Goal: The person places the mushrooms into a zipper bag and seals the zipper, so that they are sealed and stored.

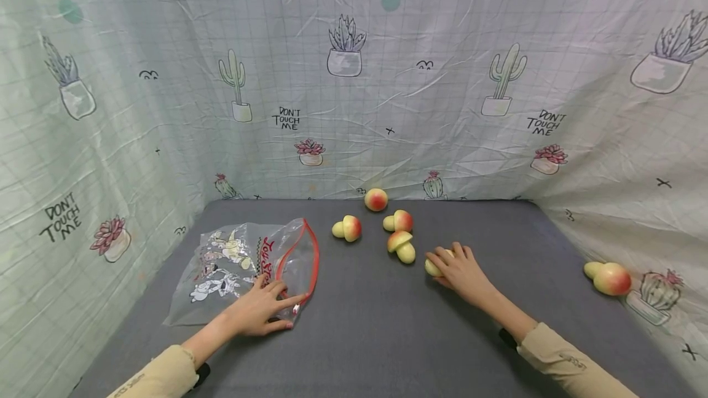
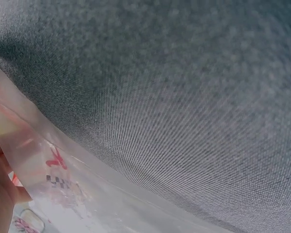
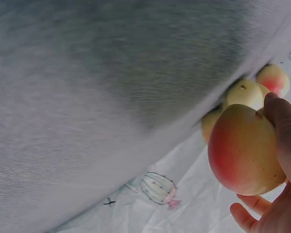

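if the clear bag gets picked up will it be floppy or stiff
The clear bag will probably flop, since its thin film shows creases. It seems light, lying nearly flat. The red strip, curving smoothly along one edge, might hold its shape better.

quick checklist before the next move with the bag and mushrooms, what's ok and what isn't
1. Right hand grips a toy mushroom: ok, thumb and fingers hold it
2. Left hand on the clear zip bag: ok, resting near its red-edged end
3. Red zip fully open: cannot tell
4. Held mushroom lifted off the table: cannot tell
5. Loose mushrooms all together: not ok, one lies apart at far right
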